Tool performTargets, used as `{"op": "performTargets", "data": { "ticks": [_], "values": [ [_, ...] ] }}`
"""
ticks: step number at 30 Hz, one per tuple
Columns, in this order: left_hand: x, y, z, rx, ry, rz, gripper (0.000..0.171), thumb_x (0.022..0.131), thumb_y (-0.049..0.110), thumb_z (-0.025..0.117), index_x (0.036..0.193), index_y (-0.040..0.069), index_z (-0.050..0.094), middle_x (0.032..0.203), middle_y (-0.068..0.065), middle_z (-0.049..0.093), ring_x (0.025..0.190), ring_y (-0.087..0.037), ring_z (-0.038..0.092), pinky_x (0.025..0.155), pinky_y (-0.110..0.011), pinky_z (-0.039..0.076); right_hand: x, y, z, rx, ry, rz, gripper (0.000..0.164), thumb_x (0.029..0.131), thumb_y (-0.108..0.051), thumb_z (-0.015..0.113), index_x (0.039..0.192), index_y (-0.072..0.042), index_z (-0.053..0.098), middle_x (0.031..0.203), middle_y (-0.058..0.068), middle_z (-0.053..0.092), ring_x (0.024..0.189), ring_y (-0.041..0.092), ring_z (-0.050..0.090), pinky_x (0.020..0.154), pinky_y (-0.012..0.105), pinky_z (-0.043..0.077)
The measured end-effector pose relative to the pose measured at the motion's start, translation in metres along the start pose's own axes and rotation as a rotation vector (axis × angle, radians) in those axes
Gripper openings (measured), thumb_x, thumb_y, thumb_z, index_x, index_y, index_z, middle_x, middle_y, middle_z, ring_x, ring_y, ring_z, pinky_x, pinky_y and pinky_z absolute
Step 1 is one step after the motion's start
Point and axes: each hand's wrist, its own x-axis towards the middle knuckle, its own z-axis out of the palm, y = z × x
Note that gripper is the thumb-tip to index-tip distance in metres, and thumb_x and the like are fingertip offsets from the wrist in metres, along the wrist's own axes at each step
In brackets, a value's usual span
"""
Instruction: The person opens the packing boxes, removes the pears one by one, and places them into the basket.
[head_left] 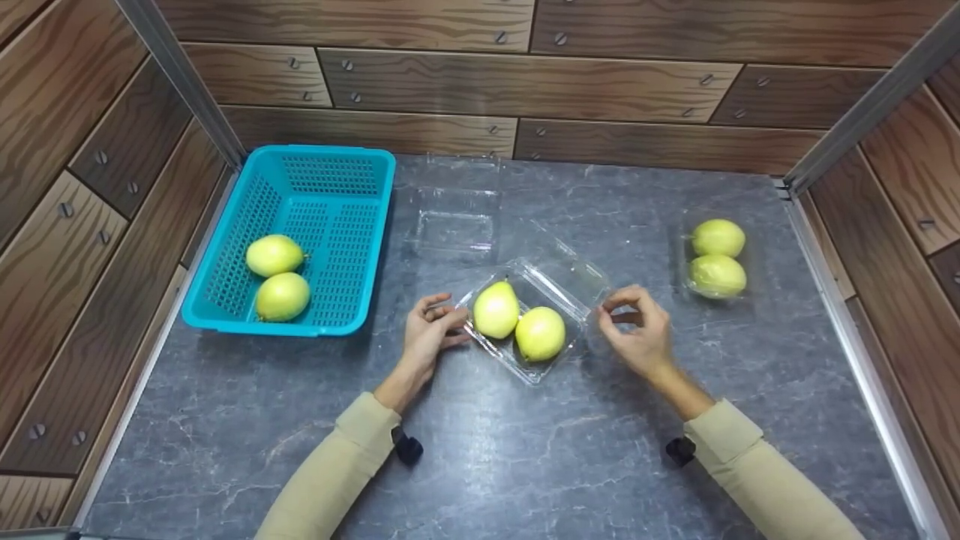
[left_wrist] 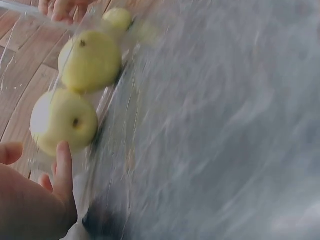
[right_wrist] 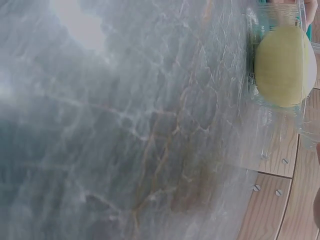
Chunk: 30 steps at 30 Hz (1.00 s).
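Note:
A clear plastic clamshell container (head_left: pixel 501 357) stands on the table, turned at an angle, with its lid (head_left: pixel 583 276) raised at the far right side. Inside it lie two yellow-green pears, the left pear (head_left: pixel 496 310) and the right pear (head_left: pixel 540 334). My left hand (head_left: pixel 426 334) rests against the container's left corner, its index finger (left_wrist: pixel 64 167) straight in the left wrist view. With thumb and forefinger, my right hand (head_left: pixel 639 334) pinches the lid's edge at the right. The right wrist view shows one pear (right_wrist: pixel 282 67) through the clear plastic.
A turquoise basket (head_left: pixel 379 247) at the left holds two pears (head_left: pixel 274 256). Behind the container sits another clear container (head_left: pixel 455 225). At the right, a clear container holds two more pears (head_left: pixel 718 276). Wood-patterned walls (head_left: pixel 525 90) border the grey table (head_left: pixel 495 465).

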Motion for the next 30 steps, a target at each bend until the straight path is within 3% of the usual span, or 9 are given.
{"op": "performTargets", "data": {
  "ticks": [5,11,15,23,30],
  "values": [
    [0.012,0.004,-0.001,0.075,-0.006,0.009,0.050,0.090,0.001,0.074,0.137,-0.006,0.056,0.095,-0.004,0.067,0.072,-0.013,0.069,0.062,-0.029,0.066,-0.002,0.001,0.002,0.019,0.041,0.054,0.022,0.077,0.023,0.073,0.093,0.014,0.060,0.083,0.017,0.064,0.083,-0.004,0.070,0.066,0.012,0.060],
    [0.024,0.008,0.001,0.137,-0.035,0.010,0.047,0.090,0.003,0.074,0.134,-0.008,0.060,0.094,-0.004,0.066,0.067,-0.011,0.065,0.054,-0.026,0.062,-0.004,0.001,0.004,0.052,0.092,0.120,0.026,0.078,0.022,0.073,0.098,0.017,0.057,0.086,-0.005,0.067,0.081,-0.004,0.069,0.065,0.010,0.058],
    [0.030,0.009,0.001,0.201,-0.045,0.011,0.045,0.089,0.005,0.075,0.131,-0.006,0.064,0.091,-0.001,0.067,0.065,-0.009,0.064,0.052,-0.024,0.059,-0.005,0.003,0.005,0.098,0.111,0.159,0.028,0.079,0.022,0.071,0.101,0.020,0.054,0.088,-0.012,0.067,0.081,-0.003,0.069,0.063,0.010,0.058],
    [0.040,0.014,0.001,0.261,-0.084,0.003,0.042,0.087,0.005,0.075,0.128,-0.002,0.069,0.088,0.001,0.068,0.061,-0.007,0.062,0.052,-0.021,0.056,-0.004,0.004,0.008,0.225,0.166,0.229,0.032,0.082,0.026,0.066,0.106,0.025,0.046,0.089,-0.006,0.066,0.078,0.003,0.067,0.060,0.013,0.059],
    [0.047,0.019,0.001,0.236,-0.153,-0.035,0.049,0.086,0.000,0.073,0.134,-0.003,0.066,0.120,-0.019,0.073,0.070,-0.008,0.066,0.051,-0.019,0.053,-0.003,0.007,0.009,0.302,0.207,0.315,0.031,0.082,0.025,0.067,0.109,0.019,0.051,0.088,0.000,0.066,0.075,0.007,0.067,0.057,0.021,0.062]
  ]
}}
